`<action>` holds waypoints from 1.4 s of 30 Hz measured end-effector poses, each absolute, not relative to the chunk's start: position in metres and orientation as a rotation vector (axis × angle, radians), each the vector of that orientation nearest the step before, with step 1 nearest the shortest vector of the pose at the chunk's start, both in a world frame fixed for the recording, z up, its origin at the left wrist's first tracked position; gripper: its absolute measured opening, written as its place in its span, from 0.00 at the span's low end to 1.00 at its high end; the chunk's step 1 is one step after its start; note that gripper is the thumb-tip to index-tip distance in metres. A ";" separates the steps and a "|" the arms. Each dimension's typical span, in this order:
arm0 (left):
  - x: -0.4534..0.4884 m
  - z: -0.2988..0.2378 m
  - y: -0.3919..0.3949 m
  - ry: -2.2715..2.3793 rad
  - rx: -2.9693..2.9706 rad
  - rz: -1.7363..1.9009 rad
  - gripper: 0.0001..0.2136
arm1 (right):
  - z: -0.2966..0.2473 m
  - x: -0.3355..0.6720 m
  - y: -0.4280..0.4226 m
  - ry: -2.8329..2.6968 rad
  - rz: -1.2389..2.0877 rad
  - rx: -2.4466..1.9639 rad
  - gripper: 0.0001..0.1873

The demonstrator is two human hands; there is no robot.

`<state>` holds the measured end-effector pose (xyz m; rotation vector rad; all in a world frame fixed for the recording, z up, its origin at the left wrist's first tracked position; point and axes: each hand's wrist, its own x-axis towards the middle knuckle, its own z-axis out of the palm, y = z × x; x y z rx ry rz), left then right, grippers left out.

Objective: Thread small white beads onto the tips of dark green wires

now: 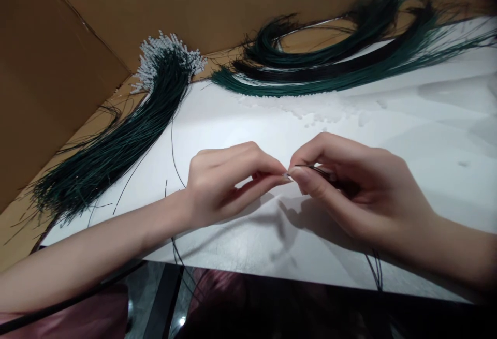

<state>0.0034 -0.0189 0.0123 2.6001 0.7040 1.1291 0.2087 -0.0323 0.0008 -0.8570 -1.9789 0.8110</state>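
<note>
My left hand [221,183] is closed in a pinch, its thumb and forefinger tips on a tiny white piece [286,175]. Right beside it, the fingertips of my right hand [368,189] are closed on thin dark wires [314,167], which run back under the palm. The fingertips of both hands almost meet above the white tabletop [240,240]. More dark wire ends [376,271] hang below my right wrist and over the front edge. How the wire meets the white piece is too small to tell.
A thick bundle of dark green wires with white tips [171,59] lies at left. Loose green wire bundles [310,84] curve along the back. Small white pieces [322,108] are heaped before them. Brown cardboard walls [233,8] stand behind and at left.
</note>
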 end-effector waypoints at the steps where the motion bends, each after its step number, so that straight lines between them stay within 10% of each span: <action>1: 0.003 0.013 -0.019 0.705 2.614 1.130 0.04 | 0.001 0.209 -0.032 -1.988 0.810 -0.849 0.05; 42: 0.006 0.005 -0.016 0.539 2.597 1.319 0.05 | -0.002 0.211 -0.032 -2.075 0.635 -0.779 0.06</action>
